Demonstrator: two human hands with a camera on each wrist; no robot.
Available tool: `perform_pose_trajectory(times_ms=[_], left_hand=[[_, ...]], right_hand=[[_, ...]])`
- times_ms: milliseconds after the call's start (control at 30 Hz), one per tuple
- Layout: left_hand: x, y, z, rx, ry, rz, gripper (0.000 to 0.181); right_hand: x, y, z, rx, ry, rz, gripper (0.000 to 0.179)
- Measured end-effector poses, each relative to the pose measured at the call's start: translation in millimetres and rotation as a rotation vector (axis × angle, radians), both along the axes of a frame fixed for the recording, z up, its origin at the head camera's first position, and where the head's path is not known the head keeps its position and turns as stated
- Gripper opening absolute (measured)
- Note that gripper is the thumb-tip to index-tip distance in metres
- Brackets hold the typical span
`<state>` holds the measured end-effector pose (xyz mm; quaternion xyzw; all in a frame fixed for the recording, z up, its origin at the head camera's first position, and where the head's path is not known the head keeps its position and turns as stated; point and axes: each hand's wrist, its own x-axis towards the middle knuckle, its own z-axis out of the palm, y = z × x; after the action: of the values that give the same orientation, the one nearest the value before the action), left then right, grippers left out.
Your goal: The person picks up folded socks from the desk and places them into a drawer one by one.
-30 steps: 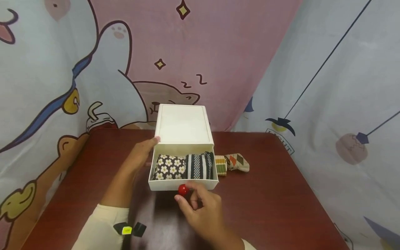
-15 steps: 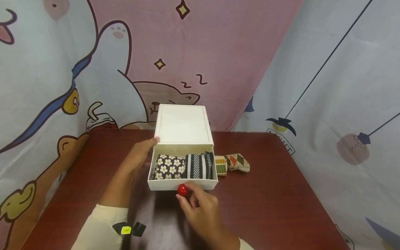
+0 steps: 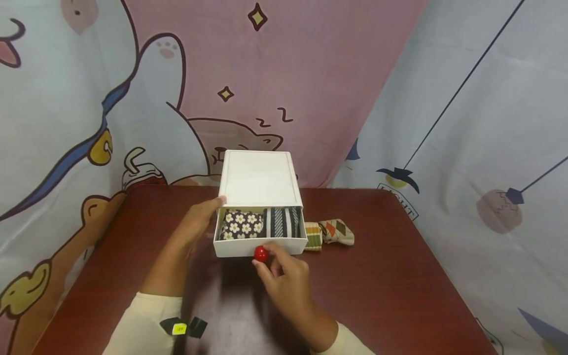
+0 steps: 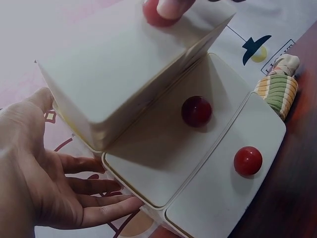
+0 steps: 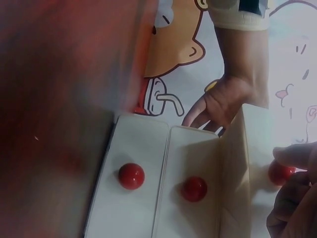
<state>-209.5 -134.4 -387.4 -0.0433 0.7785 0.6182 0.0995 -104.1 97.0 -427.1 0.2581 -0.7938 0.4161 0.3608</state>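
Observation:
A white cabinet (image 3: 259,177) with red round knobs stands on the table; its top drawer (image 3: 239,248) is partly pulled out. Inside lie a dark sock with white flowers (image 3: 241,225) and a striped sock (image 3: 282,222), both folded. My right hand (image 3: 288,281) pinches the top drawer's red knob (image 3: 261,253) between thumb and finger. With its fingers fairly straight, my left hand (image 3: 197,219) rests against the cabinet's left side. In the left wrist view, the middle drawer's knob (image 4: 196,111) and the bottom drawer's knob (image 4: 248,160) show below the pulled-out drawer.
Right of the cabinet, a green-and-yellow striped sock roll (image 3: 313,236) and an argyle sock (image 3: 338,231) lie on the dark red table (image 3: 390,286). A printed cartoon cloth (image 3: 310,74) hangs behind and beside the table.
The top drawer has slid inward, away from me, with my right hand moving along on its knob. Less of the socks shows now. The left hand stays against the cabinet's side.

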Motion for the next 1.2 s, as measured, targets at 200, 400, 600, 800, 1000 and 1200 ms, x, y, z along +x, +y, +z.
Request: perform_pose_trajectory(times_ms=[200,400,600,800,1000,1200], left_hand=[[0.5,0.3,2.0,-0.041,-0.019,-0.004,0.079],[0.8,0.4,2.5,0.02,-0.047,-0.001,0.079],[1.4,-0.3,4.4,0.074,-0.065,-0.007,0.08],[0.5,0.2,5.5,0.097,-0.079,-0.017,0.08],[-0.2,0.3,6.1,0.095,-0.095,-0.028,0.079],[-1.2,-0.5,7.0,0.102,-0.101,-0.03,0.077]], right_hand=[[-11.3,-3.8,5.3,-0.001,-0.009,-0.008,0.031],[-22.7,-6.3,7.7,-0.01,-0.008,-0.036,0.03],[-33.0,-6.8,7.3,-0.017,-0.054,-0.044,0.029],[-42.6,-6.7,5.8,-0.008,-0.1,-0.053,0.031],[-51.8,-7.1,6.7,-0.002,-0.106,-0.074,0.031],[-59.6,-9.0,7.6,0.011,-0.13,-0.109,0.028]])
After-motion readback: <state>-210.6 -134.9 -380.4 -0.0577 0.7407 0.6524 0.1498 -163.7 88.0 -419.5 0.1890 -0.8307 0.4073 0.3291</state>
